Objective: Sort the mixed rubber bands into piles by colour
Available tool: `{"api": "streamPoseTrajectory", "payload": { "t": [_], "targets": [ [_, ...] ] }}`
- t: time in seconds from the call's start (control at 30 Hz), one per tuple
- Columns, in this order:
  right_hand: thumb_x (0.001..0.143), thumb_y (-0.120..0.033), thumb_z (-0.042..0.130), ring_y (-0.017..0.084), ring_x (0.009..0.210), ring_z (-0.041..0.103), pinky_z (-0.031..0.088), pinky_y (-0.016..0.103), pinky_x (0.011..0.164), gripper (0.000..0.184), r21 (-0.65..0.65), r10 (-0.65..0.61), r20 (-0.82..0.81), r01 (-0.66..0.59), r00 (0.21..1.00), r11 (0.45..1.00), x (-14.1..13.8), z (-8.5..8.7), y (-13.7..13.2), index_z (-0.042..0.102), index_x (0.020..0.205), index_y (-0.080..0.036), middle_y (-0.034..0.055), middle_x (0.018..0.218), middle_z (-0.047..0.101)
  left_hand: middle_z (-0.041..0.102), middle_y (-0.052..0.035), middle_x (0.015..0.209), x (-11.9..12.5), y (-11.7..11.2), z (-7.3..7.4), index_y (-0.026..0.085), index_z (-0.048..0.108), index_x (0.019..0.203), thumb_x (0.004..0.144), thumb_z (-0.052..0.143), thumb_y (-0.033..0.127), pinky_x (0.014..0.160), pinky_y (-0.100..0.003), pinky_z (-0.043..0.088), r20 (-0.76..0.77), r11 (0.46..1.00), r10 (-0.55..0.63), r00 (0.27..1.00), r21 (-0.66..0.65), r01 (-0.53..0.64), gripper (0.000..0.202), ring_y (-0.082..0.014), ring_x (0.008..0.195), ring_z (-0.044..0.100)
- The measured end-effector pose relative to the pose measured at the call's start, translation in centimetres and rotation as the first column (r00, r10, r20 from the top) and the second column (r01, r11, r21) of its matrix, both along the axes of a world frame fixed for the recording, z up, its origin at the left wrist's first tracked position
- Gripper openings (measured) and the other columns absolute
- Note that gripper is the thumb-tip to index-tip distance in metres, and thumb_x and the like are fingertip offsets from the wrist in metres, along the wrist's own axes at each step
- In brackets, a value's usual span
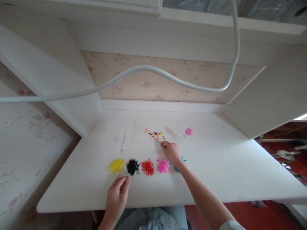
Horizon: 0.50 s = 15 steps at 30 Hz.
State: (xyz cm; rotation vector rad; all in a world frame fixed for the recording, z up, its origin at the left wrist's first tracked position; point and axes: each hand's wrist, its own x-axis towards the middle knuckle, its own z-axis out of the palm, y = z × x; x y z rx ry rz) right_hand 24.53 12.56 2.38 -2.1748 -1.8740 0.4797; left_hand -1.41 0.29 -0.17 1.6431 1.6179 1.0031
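Small rubber bands lie in colour piles on the white desk: a yellow pile [116,165], a black pile [132,166], a red pile [147,167], a pink pile [162,165] and a blue pile [177,169] partly hidden by my right forearm. Farther back is a loose mixed heap [155,135] of bands. My right hand [170,151] is at its near edge, thumb and finger pinched on a thin blue rubber band [158,142]. Just in front of the black pile, my left hand [119,189] is closed in a pinch; what it holds, if anything, is too small to make out.
A pink bundle [190,131] lies at the back right, beside a crumpled clear plastic bag [179,139]. A white cable [148,68] hangs across the view above the desk [223,169]. Side panels and a low back ledge [165,106] bound the desktop.
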Motion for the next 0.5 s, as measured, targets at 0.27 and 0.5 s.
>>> {"api": "streamPoseTrajectory", "payload": {
  "t": [0.27,0.5],
  "targets": [
    [0.086,-0.047,0.037,0.015,0.060,0.060,0.036,0.022,0.056,0.039,0.110,-0.153,-0.092,0.163,0.984,0.981,4.8,-0.2,-7.2,0.069,0.092,-0.027,0.0003,0.064,0.067,0.054,-0.0003,0.066,0.4,0.3,0.7,0.019,0.056,0.072,0.089,0.043,0.036,0.059,-0.020,0.041,-0.032,0.995,-0.082,0.996,-0.054,0.080,0.028,-0.0114,0.061,0.051],
    [0.085,-0.053,0.035,0.018,0.065,0.063,0.038,0.024,0.057,0.045,0.062,-0.282,-0.184,0.297,0.942,0.953,6.1,-2.0,-10.6,0.069,0.099,-0.028,0.0024,0.070,0.069,0.053,0.0003,0.065,3.2,3.1,3.8,0.018,0.055,0.065,0.090,0.040,0.035,0.057,-0.020,0.038,-0.175,0.965,-0.259,0.950,-0.006,0.262,0.033,-0.0098,0.058,0.049]
  ]
}}
